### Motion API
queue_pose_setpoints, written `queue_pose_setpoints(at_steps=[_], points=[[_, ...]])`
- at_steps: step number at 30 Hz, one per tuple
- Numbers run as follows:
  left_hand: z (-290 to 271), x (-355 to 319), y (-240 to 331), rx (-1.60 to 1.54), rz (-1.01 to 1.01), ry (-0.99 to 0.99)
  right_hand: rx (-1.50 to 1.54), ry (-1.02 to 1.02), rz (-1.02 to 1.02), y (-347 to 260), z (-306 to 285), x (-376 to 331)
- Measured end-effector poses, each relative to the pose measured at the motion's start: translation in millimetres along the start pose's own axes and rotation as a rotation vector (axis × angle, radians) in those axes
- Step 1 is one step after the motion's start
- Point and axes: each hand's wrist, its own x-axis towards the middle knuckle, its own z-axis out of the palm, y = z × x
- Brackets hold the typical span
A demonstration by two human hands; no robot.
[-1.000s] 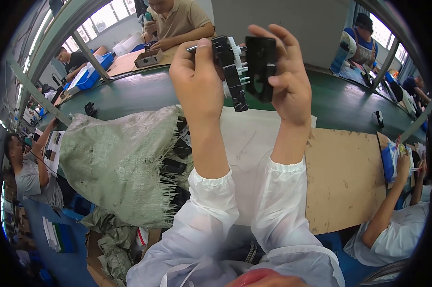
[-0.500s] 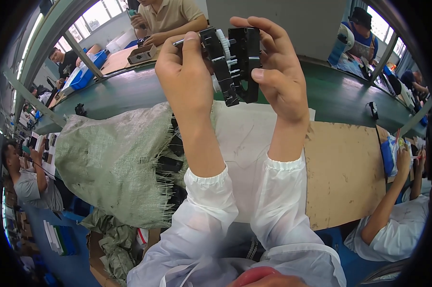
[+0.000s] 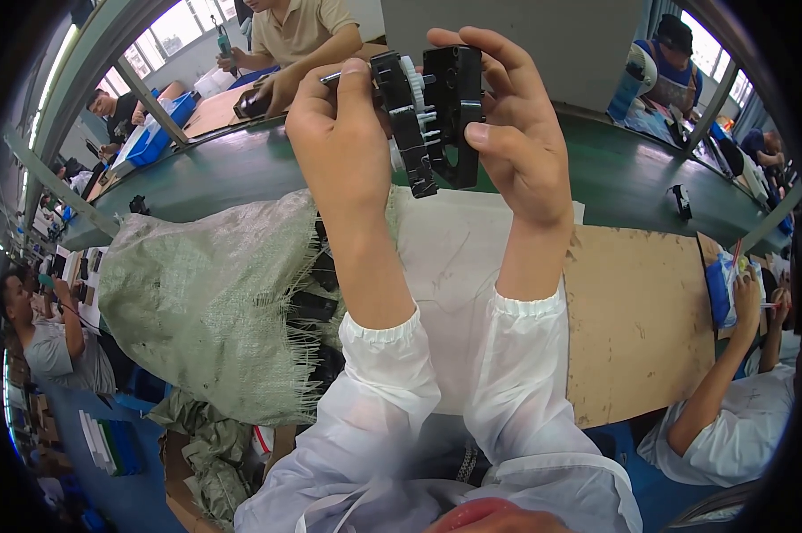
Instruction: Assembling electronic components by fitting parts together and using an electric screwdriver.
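Bench [image 3: 587, 155] beneath our grips, woven sack [image 3: 206, 302] below the left one. Right hand [image 3: 521, 151] pinches a black cover [image 3: 454, 84], thumb on its edge; left hand [image 3: 348, 133] pinches a black frame [image 3: 405, 129] just left of it. White gears [image 3: 415, 84] sit on the frame, facing the cover. Metal rod [image 3: 330, 77] sticks out by our left thumb. Our read: gears placed, halves lined up, not closed; joining them remains. Can't tell if pin tips touch.
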Motion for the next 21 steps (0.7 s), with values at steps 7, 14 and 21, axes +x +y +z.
queue_pose_setpoints(at_steps=[7,14,21], points=[[-1.0,0.4,-2.2,0.039,-0.002,-0.009,0.032,-0.001,-0.015,5.9,-3.8,-1.1],[1.6,1.5,-4.3,0.066,-0.006,-0.028,0.091,-0.011,-0.016,7.3,-5.4,-1.0],[2.7,2.2,-6.8,0.122,0.007,0.009,-0.026,-0.054,-0.009,15.1,-9.3,-0.3]])
